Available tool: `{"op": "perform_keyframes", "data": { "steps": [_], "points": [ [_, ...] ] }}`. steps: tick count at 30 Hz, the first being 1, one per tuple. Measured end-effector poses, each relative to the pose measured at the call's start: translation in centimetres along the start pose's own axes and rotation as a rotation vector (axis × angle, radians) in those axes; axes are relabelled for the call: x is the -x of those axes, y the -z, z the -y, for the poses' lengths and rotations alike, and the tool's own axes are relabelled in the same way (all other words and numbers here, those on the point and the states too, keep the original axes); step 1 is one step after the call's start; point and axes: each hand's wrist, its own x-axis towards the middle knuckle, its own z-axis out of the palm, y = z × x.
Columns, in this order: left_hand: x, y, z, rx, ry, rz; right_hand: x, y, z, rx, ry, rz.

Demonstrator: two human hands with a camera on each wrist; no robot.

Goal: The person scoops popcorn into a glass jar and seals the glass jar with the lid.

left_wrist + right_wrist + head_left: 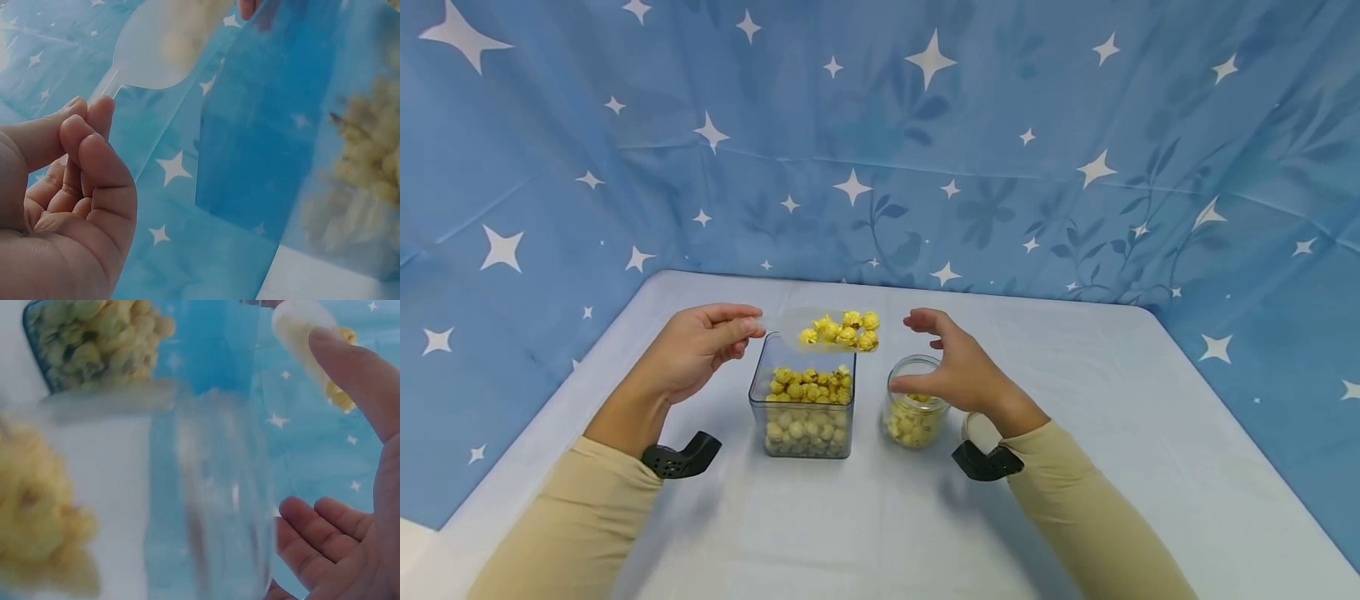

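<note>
My left hand pinches the handle of a translucent plastic scoop between thumb and fingers. Several pieces of yellow popcorn lie in the scoop, which is held above a clear square container partly filled with popcorn. To the right stands an open glass jar with popcorn in its lower part. My right hand is beside the jar's mouth, thumb and fingers spread apart with nothing between them. Whether its thumb touches the jar rim I cannot tell.
A round pale lid-like object lies right of the jar, partly hidden by my right wrist. All stands on a white-covered table. A blue curtain with white stars hangs behind it and at the sides.
</note>
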Motion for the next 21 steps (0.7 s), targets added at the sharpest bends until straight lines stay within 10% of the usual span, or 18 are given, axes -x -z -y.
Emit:
{"op": "perform_keyframes", "data": {
  "steps": [21],
  "points": [
    [-3.1, -3.7, -0.4, -0.147, 0.041, 0.108, 3.0, -0.7, -4.4, -0.076, -0.178, 0.071]
  ]
}}
